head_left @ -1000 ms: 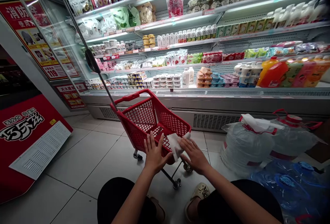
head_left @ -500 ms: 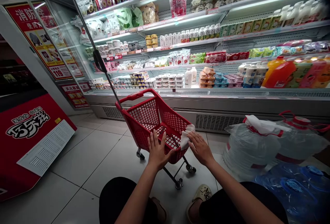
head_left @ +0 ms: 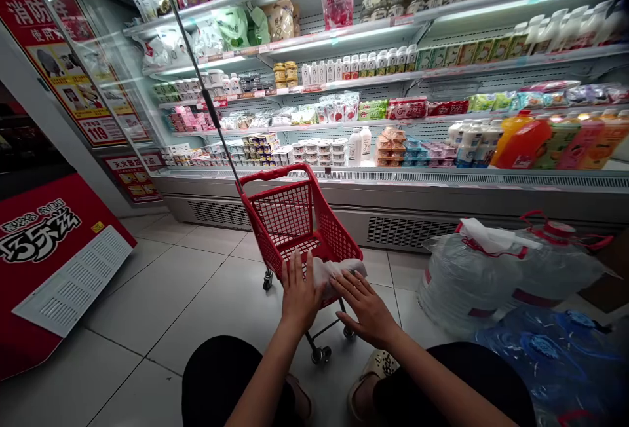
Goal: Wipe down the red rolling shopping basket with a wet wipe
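Observation:
A small red shopping cart [head_left: 339, 234] stands tilted in front of my knees, on wheels. Its near front rim has a crumpled white cloth [head_left: 319, 271] lying along it. The fingers of my right hand [head_left: 367, 312] press this cloth to the rim, with the thumb standing apart below. To the left, my left hand [head_left: 301, 296] rests against the cart's near end, fingers stretched upward and open. Its palm side is hidden, and the thumb side is close to the cloth.
Behind the cart runs a refrigerated display case [head_left: 339, 194] full of dairy and drinks. Plastic-wrapped water jugs [head_left: 466, 283] and blue bottles [head_left: 545, 355] stand on the right. A red freezer [head_left: 54, 270] is on the left. My shoe [head_left: 376, 374] is close to the cart's wheels [head_left: 319, 353].
My right hand and the white cloth have moved left along the rim, from the right corner towards my left hand. The cart has turned slightly.

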{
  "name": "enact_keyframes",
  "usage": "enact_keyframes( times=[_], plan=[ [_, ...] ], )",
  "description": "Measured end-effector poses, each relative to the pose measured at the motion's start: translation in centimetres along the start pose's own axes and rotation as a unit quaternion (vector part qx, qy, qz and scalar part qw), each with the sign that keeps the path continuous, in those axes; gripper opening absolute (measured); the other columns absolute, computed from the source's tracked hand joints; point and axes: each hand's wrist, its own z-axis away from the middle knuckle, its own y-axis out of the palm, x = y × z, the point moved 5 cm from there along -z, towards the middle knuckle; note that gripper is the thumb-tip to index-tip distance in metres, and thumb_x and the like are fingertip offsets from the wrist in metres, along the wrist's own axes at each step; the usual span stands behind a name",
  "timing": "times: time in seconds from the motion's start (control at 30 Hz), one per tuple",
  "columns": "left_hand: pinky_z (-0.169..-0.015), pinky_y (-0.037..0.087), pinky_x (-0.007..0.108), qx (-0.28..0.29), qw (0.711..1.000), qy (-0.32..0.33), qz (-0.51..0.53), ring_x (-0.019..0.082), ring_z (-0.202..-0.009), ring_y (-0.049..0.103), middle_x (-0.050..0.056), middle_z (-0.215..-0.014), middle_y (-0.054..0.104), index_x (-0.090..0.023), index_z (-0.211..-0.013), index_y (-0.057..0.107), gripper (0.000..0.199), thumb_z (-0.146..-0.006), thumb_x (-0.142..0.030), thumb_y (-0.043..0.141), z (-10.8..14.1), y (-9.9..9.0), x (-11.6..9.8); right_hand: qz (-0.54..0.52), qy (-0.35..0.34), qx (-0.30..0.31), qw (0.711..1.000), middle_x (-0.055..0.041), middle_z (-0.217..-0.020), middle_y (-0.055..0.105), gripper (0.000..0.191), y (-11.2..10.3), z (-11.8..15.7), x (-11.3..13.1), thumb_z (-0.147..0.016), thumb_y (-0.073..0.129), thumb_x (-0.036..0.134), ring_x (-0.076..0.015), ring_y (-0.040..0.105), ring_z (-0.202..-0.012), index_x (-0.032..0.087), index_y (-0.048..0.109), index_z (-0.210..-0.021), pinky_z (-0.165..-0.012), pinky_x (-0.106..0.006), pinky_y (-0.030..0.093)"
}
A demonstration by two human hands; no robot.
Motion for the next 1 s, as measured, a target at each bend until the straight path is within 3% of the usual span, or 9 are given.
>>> enact_keyframes(
  times=[0.1,0.27,0.4,0.53,0.67,0.83,1.0],
  plan=[
    [-0.129,0.015,0.06,-0.004,1.0,0.006,0.002,0.035,-0.161,0.016,0.014,-0.173,0.025,-0.021,-0.169,0.02,0.074,-0.105,-0.05,0.045,1.2,-0.2,-1.0,-0.001,-0.03,0.002,1.0,-0.0026,-0.17,0.03,0.077,-0.2,0.2,-1.1,-0.106,0.048,0.048,-0.0269,0.03,-0.157,0.03,0.008,-0.169,-0.13,-0.051,0.026],
    [-0.129,0.021,0.059,0.019,0.999,0.03,0.007,0.034,-0.161,0.017,0.011,-0.173,0.027,-0.025,-0.165,0.033,0.07,-0.102,-0.048,0.053,2.2,-0.7,-0.3,0.007,0.051,-0.015,0.999,-0.0008,-0.172,0.025,0.07,-0.5,-0.5,-6.5,-0.11,0.04,0.049,-0.0235,0.028,-0.158,0.034,0.006,-0.169,-0.128,-0.049,0.03],
    [-0.128,0.02,0.063,0.038,0.998,0.056,0.014,0.036,-0.16,0.021,0.007,-0.173,0.028,-0.034,-0.156,0.049,0.059,-0.099,-0.046,0.061,2.0,-1.0,-0.1,-0.051,0.118,0.042,0.991,0.0029,-0.175,0.017,0.064,0.8,-3.8,-10.1,-0.11,0.028,0.057,-0.0214,0.028,-0.158,0.037,0.009,-0.168,-0.123,-0.042,0.038],
    [-0.126,0.019,0.067,0.052,0.995,0.08,0.018,0.038,-0.159,0.023,0.006,-0.171,0.032,-0.036,-0.15,0.056,0.056,-0.097,-0.048,0.064,1.9,-1.2,-0.4,-0.076,0.171,0.072,0.98,-0.0002,-0.175,0.014,0.069,2.4,-7.9,-12.1,-0.108,0.018,0.064,-0.0232,0.026,-0.158,0.031,0.013,-0.168,-0.124,-0.042,0.036],
    [-0.126,0.021,0.067,0.043,0.995,0.088,0.013,0.037,-0.16,0.02,0.003,-0.173,0.028,-0.037,-0.156,0.048,0.061,-0.098,-0.047,0.063,2.1,-1.7,-0.1,-0.076,0.175,0.07,0.979,-0.001,-0.175,0.015,0.07,2.9,-9.2,-12.0,-0.108,0.015,0.065,-0.0245,0.03,-0.157,0.029,0.026,-0.167,-0.122,-0.043,0.039],
    [-0.127,0.025,0.06,0.035,0.994,0.101,0.01,0.034,-0.161,0.018,-0.002,-0.174,0.024,-0.041,-0.162,0.036,0.063,-0.102,-0.045,0.058,2.2,-2.3,1.1,-0.068,0.139,0.059,0.986,0.0055,-0.174,0.019,0.062,2.1,-6.9,-10.1,-0.11,0.018,0.061,-0.0215,0.023,-0.159,0.033,0.044,-0.159,-0.128,-0.042,0.03],
    [-0.128,0.027,0.054,0.038,0.994,0.1,0.012,0.031,-0.161,0.021,-0.004,-0.173,0.024,-0.042,-0.161,0.037,0.059,-0.104,-0.045,0.054,1.8,-2.3,2.6,-0.047,0.097,0.025,0.994,0.0057,-0.173,0.023,0.057,1.0,-3.9,-8.2,-0.111,0.026,0.057,-0.0216,0.023,-0.159,0.037,0.033,-0.164,-0.13,-0.045,0.029]
  ],
)
